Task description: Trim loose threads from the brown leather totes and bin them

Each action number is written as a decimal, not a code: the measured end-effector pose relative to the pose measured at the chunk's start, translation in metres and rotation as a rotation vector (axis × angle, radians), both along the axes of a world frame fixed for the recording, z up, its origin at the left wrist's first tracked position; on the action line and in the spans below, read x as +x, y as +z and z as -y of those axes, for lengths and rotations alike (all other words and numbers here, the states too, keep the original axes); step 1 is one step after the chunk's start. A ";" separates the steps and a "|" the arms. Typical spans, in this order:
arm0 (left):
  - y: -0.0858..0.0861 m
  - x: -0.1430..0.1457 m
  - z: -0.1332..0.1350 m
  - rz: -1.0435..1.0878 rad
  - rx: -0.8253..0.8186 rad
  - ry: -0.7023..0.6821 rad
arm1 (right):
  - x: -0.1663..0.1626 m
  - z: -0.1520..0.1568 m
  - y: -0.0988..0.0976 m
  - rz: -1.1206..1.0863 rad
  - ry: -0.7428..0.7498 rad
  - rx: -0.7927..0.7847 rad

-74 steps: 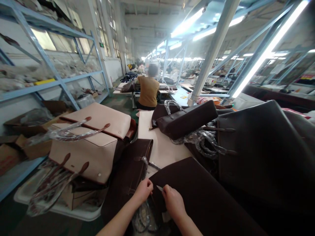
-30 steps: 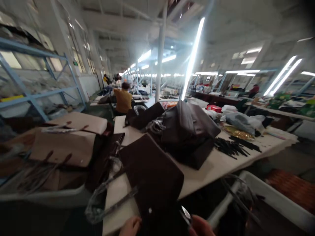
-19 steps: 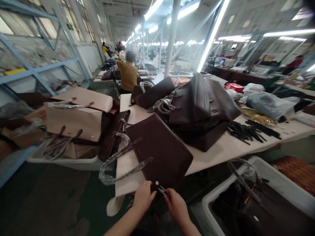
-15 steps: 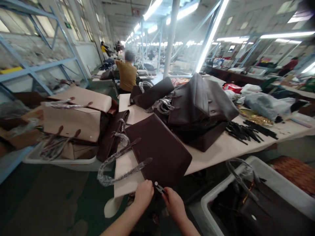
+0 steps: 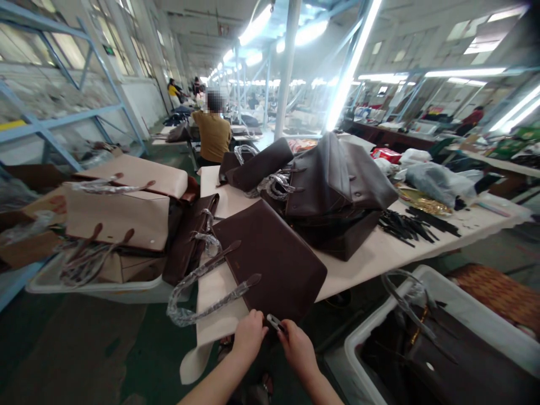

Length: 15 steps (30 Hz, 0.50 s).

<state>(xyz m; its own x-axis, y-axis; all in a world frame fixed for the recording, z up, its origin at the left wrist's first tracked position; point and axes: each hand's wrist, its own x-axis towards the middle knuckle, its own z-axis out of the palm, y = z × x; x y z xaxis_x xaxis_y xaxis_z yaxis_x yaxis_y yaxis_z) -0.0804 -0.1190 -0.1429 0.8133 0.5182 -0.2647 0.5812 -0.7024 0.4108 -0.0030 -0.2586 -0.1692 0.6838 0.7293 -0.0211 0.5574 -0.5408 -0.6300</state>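
A dark brown leather handbag (image 5: 270, 261) lies flat on the pale worktable (image 5: 371, 264), its plastic-wrapped handles (image 5: 198, 292) pointing left. My left hand (image 5: 248, 337) is closed on the bag's near bottom edge. My right hand (image 5: 297, 349) is closed around small metal snips (image 5: 275, 323), whose tips touch the same edge beside my left fingers.
More dark brown bags (image 5: 337, 191) are piled mid-table, with black strips (image 5: 413, 225) to their right. A white bin (image 5: 439, 337) at lower right holds dark bags. Beige bags (image 5: 122, 208) sit in a bin on the left. A person in a mustard shirt (image 5: 213, 138) sits ahead. Blue shelving (image 5: 63, 124) lines the left wall.
The view swung right and pulled back from the bags. The dark bag now lies flat on the table, and both hands work at its bottom edge instead of near the handle.
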 end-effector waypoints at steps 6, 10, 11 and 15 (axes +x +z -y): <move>-0.002 0.008 -0.008 -0.028 0.044 0.012 | -0.003 -0.004 -0.004 -0.001 -0.014 0.010; -0.002 0.007 -0.010 -0.048 0.050 0.006 | -0.001 -0.008 -0.007 -0.020 -0.013 0.024; -0.002 0.006 -0.010 -0.047 0.053 -0.009 | -0.001 -0.007 -0.007 -0.024 -0.015 0.025; -0.004 0.003 -0.003 -0.034 0.099 -0.064 | 0.002 -0.001 -0.009 -0.023 -0.037 0.012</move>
<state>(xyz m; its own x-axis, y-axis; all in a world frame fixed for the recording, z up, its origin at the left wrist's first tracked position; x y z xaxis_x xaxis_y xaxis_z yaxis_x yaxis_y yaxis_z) -0.0772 -0.1164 -0.1474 0.8369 0.4906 -0.2427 0.5464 -0.7746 0.3186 -0.0011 -0.2579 -0.1786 0.7096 0.7040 -0.0285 0.5223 -0.5529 -0.6492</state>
